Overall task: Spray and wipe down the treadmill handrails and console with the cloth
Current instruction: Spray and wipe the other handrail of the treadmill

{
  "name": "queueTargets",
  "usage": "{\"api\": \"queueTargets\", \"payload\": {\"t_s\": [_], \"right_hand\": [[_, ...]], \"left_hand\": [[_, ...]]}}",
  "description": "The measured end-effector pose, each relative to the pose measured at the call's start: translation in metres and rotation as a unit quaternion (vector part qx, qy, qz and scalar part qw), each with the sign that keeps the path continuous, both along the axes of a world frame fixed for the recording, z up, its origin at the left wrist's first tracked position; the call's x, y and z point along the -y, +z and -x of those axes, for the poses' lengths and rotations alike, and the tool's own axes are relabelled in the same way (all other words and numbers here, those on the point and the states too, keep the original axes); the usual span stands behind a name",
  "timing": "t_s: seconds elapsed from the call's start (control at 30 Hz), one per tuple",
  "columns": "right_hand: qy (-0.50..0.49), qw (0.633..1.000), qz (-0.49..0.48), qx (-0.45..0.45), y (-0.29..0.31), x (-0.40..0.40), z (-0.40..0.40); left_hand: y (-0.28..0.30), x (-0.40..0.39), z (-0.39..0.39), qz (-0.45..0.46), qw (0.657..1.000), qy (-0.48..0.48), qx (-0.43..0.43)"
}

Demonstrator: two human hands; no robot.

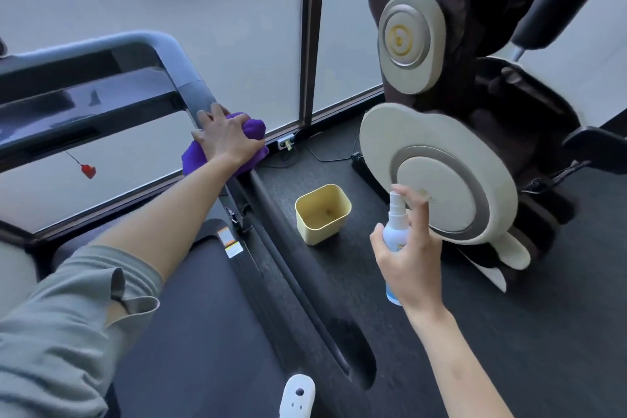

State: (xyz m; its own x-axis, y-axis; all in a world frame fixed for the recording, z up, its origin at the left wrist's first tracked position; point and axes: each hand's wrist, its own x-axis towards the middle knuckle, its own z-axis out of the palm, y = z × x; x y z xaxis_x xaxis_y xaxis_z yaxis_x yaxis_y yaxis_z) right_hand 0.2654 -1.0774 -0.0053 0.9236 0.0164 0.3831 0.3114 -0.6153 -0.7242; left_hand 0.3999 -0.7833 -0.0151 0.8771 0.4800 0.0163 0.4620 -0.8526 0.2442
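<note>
My left hand [225, 136] grips a bunched purple cloth [255, 128] and presses it on the right handrail [193, 78] of the treadmill, where the grey rail slopes down. The dark glossy console [68, 105] lies to the left of the hand. My right hand [410, 254] holds a small white and blue spray bottle [396, 224] upright, off to the right above the floor, with a finger raised near the white nozzle. The bottle's lower part is hidden by my palm.
A yellow plastic bin [322, 212] stands on the dark floor beside the treadmill. A brown and cream massage chair [441, 153] fills the right. A red safety clip [89, 170] hangs under the console. The treadmill belt [190, 332] runs below me, frosted windows behind.
</note>
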Motion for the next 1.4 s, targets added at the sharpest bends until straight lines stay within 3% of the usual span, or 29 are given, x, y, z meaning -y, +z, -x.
{"api": "queueTargets", "payload": {"t_s": [0.1,0.33,0.87,1.07,1.13,1.3,1.4], "right_hand": [[0.015,1.000,-0.002,0.003,0.003,-0.007,0.006],[0.064,0.998,-0.010,-0.001,0.018,-0.017,0.023],[0.088,0.996,-0.006,0.004,0.017,0.024,0.050],[0.097,0.995,-0.010,0.018,0.014,0.049,0.057],[0.100,0.995,-0.009,0.014,0.014,0.054,0.056],[0.109,0.994,0.008,0.026,0.016,0.061,0.054],[0.116,0.993,0.002,0.025,0.015,0.058,0.054]], "left_hand": [[-0.001,0.014,0.028,0.046,0.999,-0.004,0.029],[-0.008,0.086,0.098,0.005,0.998,-0.059,0.033],[-0.025,0.209,0.230,0.058,0.988,-0.070,0.123],[-0.040,0.248,0.271,-0.028,0.972,-0.192,0.132],[-0.037,0.234,0.256,-0.024,0.974,-0.172,0.142],[-0.014,0.153,0.176,0.133,0.985,0.024,0.110],[-0.012,0.141,0.159,0.144,0.984,0.038,0.102]]}}
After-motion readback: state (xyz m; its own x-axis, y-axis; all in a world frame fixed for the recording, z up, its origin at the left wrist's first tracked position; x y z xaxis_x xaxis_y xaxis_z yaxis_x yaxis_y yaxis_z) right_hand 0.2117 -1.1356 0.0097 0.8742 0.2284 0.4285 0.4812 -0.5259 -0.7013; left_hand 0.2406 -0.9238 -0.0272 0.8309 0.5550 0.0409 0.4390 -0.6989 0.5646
